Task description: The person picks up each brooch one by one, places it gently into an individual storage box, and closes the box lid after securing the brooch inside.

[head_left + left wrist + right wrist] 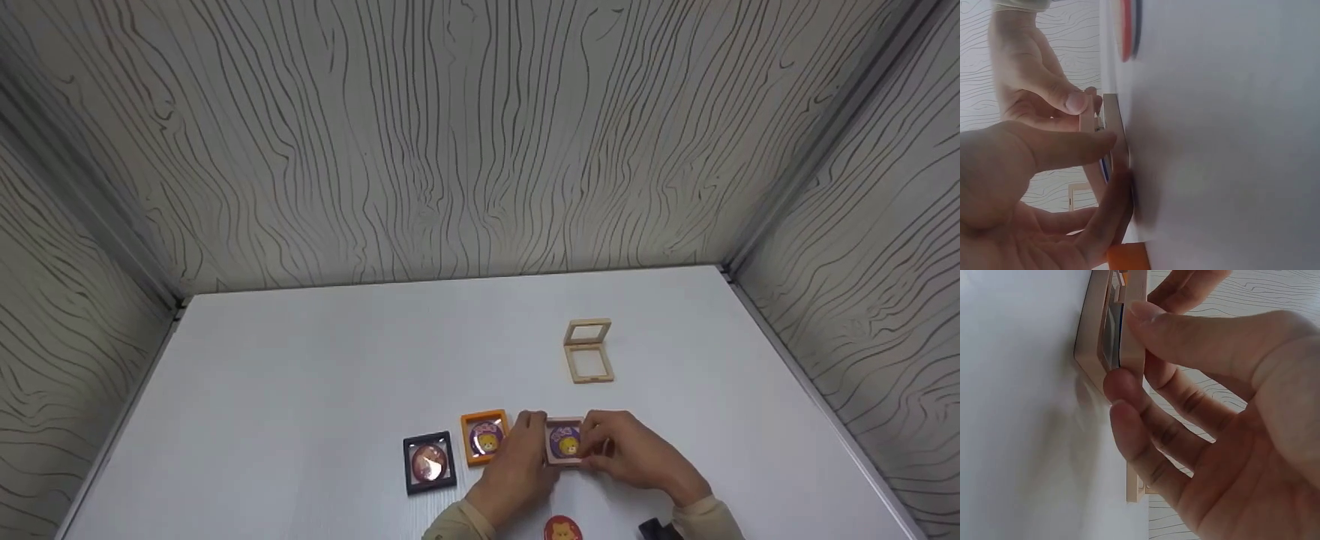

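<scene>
Between the two hands is a small pale-pink square display case (564,462) with a purple round badge (565,442) showing a yellow bear. In the left wrist view its two halves stand slightly apart, and the lower half (1111,112) is at the table surface. My left hand (517,466) grips the case from the left, thumb and fingers at its edge. From the right, my right hand (639,456) pinches the upper half (1133,343) between thumb and fingers. Part of the case is hidden behind the fingers.
Left of the hands lie an orange case (469,453) with a similar badge and a black case (409,480) with a reddish round piece. A beige case (594,380) stands opened farther back. A red bear badge (562,529) and a black object (657,529) lie near the front.
</scene>
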{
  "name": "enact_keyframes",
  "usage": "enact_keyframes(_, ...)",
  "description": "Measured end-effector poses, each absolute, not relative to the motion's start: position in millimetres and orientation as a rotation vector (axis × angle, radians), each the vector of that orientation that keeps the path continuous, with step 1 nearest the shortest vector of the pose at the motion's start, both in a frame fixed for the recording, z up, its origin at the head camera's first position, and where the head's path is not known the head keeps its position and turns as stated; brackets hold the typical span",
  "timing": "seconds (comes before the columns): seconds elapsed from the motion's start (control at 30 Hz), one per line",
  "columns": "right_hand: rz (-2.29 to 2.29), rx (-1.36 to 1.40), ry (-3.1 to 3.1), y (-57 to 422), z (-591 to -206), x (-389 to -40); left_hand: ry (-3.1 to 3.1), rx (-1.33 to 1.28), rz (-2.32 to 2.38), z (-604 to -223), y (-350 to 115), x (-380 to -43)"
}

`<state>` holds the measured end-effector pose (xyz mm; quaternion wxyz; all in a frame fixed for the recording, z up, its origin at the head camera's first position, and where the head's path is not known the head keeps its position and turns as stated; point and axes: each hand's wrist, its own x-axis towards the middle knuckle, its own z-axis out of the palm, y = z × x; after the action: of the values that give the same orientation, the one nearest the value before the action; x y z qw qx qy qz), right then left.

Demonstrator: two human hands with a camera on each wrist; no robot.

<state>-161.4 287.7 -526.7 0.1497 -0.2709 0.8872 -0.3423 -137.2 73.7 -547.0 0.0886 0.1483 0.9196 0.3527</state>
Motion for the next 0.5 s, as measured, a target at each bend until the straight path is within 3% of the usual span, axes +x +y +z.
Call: enact_keyframes(0.5,-0.946,-0.747,2.583,287.2,-530.6,-159.1,2.676,0.365,1.079,-547.4,75.8,-139.9)
